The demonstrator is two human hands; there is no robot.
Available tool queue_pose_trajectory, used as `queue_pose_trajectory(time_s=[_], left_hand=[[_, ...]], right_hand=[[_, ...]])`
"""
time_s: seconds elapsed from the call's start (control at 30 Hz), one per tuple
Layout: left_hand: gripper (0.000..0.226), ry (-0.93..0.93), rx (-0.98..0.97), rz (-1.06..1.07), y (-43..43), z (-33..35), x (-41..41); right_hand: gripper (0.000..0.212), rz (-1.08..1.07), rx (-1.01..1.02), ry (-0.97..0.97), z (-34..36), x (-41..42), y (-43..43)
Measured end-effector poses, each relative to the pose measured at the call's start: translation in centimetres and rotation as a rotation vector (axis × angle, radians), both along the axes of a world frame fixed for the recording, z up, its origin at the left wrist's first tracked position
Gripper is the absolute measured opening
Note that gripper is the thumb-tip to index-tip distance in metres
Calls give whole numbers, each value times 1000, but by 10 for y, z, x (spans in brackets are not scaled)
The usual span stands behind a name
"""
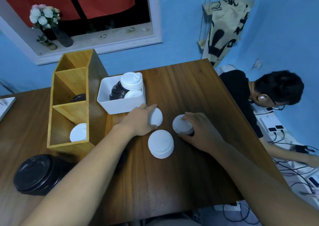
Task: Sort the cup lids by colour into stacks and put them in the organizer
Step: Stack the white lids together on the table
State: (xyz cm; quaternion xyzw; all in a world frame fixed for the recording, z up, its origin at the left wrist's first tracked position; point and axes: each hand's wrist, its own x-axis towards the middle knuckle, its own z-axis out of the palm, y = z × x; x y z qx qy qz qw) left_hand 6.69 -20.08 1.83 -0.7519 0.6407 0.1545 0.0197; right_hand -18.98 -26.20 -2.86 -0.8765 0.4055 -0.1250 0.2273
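My left hand [139, 120] rests on a white lid [157, 117] lying on the wooden table [198, 91], fingers curled over its near edge. My right hand [198, 131] grips a short stack of lids [181, 125], white on top with a dark one at the bottom. A third white lid stack [160, 144] lies free between my hands. The wooden organizer [69, 105] stands to the left, with white lids [78, 132] in its nearest compartment and black lids [79, 97] in the middle one. A black lid stack [37, 173] sits at the near left.
A white bin [120, 105] behind my left hand holds mixed black and white lids [127, 87]. A person sits beyond the table's right edge, among cables and devices. A flower vase [63, 36] stands on the window sill at the back.
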Motion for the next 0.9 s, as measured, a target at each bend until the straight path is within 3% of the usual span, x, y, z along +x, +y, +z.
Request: queue_pose_trajectory(time_s=[0.33, 0.43, 0.57, 0.73, 0.9], left_hand=[[96, -127, -22, -125, 3, -11, 4], [91, -267, -20, -174, 13, -19, 2], [90, -263, 29, -169, 10, -15, 0], [90, -135, 100, -97, 25, -1, 10], [88, -179, 217, -86, 57, 23, 7]], right_hand=[[66, -47, 22, -109, -3, 2, 3], [67, -133, 47, -211, 4, 2, 9], [66, -154, 49, -343, 13, 5, 25], [65, -66, 23, -306, 1, -7, 34], [72, 18, -80, -56, -3, -36, 32]])
